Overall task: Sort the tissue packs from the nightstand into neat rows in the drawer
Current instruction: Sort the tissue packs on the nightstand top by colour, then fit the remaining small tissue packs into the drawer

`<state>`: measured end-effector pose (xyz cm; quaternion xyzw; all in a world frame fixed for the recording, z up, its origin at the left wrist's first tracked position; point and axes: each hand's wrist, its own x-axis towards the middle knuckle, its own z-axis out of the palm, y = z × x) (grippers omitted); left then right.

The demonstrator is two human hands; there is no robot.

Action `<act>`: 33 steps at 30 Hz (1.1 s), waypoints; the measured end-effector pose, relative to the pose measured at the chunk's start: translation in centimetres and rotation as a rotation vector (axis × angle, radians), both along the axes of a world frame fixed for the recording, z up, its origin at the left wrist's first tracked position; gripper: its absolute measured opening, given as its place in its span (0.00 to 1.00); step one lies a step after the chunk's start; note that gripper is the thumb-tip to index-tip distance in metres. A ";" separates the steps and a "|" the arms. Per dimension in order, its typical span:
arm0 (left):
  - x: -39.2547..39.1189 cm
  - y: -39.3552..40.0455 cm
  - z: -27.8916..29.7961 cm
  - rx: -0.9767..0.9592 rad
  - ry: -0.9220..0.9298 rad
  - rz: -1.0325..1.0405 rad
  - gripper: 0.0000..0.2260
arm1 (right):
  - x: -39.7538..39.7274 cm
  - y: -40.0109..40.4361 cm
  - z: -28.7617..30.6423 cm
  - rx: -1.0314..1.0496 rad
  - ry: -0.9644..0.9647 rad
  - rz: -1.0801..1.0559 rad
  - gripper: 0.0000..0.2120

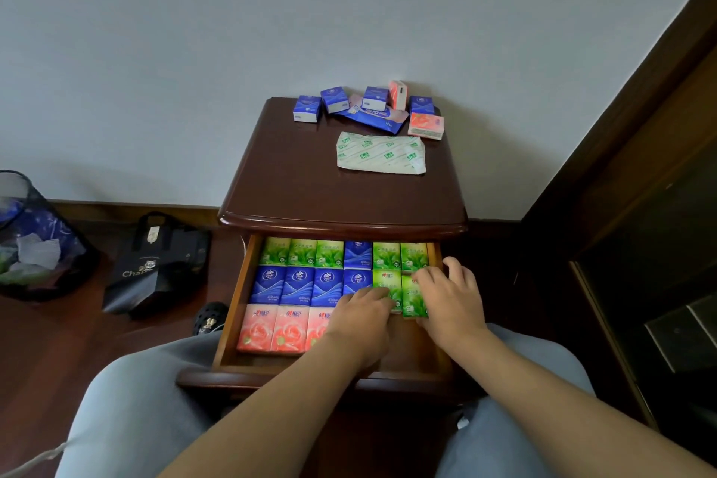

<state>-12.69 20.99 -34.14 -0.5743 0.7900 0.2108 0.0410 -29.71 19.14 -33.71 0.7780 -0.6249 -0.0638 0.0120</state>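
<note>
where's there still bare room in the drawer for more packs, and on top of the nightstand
In the drawer, bare wood shows in the front row, right of the pink packs, under the left hand and right hand. The back and middle rows are full. The nightstand top is bare at front and left; its back edge is crowded with blue packs.

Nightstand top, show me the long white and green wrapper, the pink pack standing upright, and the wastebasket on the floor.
White and green wrapper [381, 152], head view, middle of its flat face.
Upright pink pack [398, 94], head view, its front side.
Wastebasket [58, 244], head view, its dark mesh wall.
</note>
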 end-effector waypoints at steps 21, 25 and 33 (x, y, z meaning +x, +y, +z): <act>0.7 -2.5 3.2 -0.264 0.103 0.118 0.13 | -0.7 -0.6 2.2 -0.247 -0.104 0.093 0.16; 2.0 -5.8 5.3 -0.534 0.190 0.216 0.09 | -0.7 -3.8 4.8 -0.370 -0.369 0.040 0.10; 3.3 -12.7 5.0 -0.686 0.141 0.350 0.08 | 0.6 -12.7 6.6 -0.328 -0.974 -0.440 0.20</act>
